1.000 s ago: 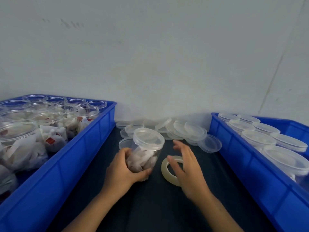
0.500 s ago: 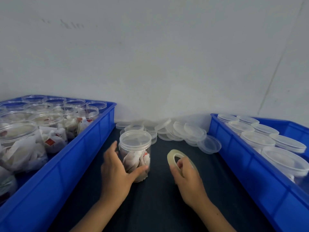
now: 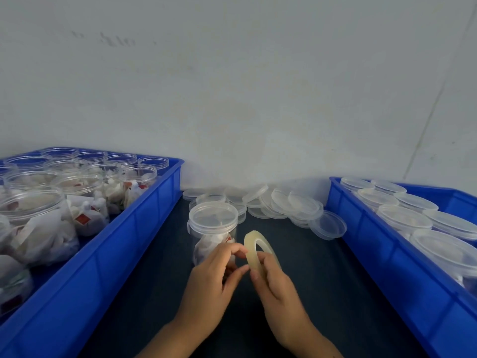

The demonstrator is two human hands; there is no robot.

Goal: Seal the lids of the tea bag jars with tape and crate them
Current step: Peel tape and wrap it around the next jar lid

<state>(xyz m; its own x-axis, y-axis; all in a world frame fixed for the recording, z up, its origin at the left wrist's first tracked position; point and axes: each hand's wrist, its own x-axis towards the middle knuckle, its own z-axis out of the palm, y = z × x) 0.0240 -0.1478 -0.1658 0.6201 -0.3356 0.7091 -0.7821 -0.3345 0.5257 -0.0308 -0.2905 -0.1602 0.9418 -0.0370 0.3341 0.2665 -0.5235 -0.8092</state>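
My right hand (image 3: 277, 282) gripping the clear tape roll (image 3: 254, 251) upright, my left hand (image 3: 214, 280) pinching at its rim, lidded tea bag jar (image 3: 213, 228) just behind, mid-desk between two blue crates (image 3: 144, 228)

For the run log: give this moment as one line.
stage: finding tape end | right hand: holds tape roll upright | left hand: fingertips at roll's edge | lidded jar: standing on table, untouched
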